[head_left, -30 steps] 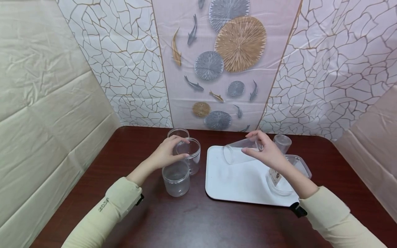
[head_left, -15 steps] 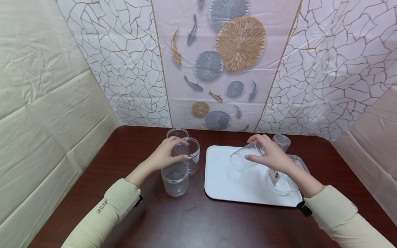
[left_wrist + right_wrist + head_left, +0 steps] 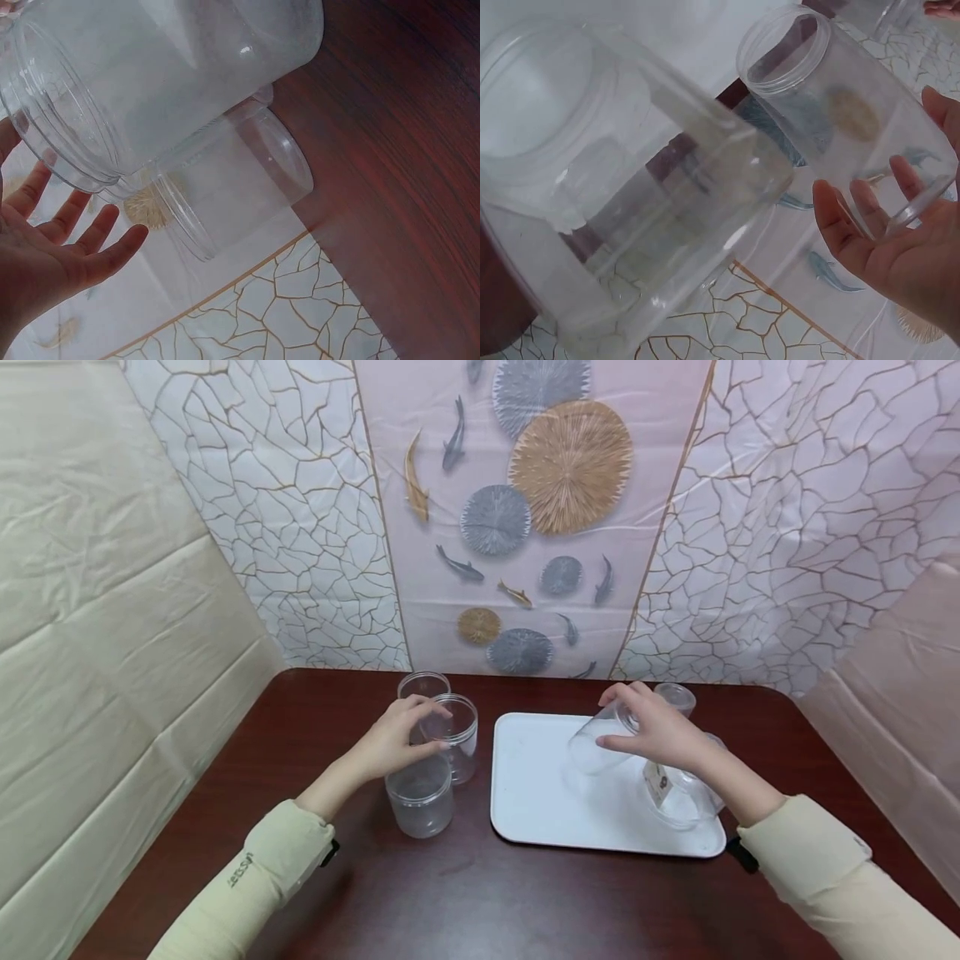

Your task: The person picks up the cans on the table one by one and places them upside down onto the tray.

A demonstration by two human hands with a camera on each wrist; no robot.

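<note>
We see the right hand [image 3: 651,727] gripping a tilted clear jar [image 3: 597,748] near its base, mouth angled down above the white tray [image 3: 525,810], where a labelled jar [image 3: 684,800] rests. The left hand [image 3: 397,739], fingers loosely spread, is at an upright wide-mouthed jar [image 3: 463,755] on the dark wooden table [image 3: 480,902]; we cannot tell whether it touches.

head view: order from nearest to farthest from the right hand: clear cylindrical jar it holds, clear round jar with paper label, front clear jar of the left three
1. Held jar: tilted, in the right hand.
2. Labelled jar: right end of the white rectangular tray.
3. Front left jar: upright, left of the tray.
</note>
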